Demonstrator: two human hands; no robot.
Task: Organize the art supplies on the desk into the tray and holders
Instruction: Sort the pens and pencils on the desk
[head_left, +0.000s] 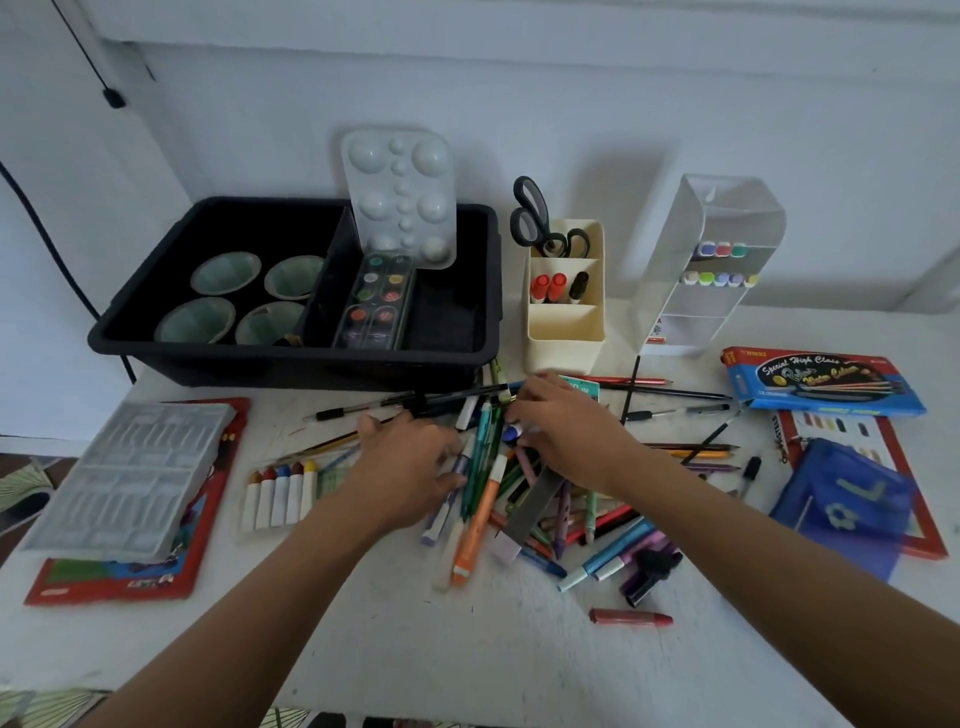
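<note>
Left hand (410, 467) palm down on pile of pens and markers (475, 530), fingers bent onto it; cannot tell whether they grip anything. Right hand (566, 431) fingers curled over same pile, blue cap (513, 431) at fingertips; pinch cannot be told. Black tray (260, 358) beyond left fingers. Cream holder (566, 338) beyond right fingers, clear holder (670, 270) farther right.
</note>
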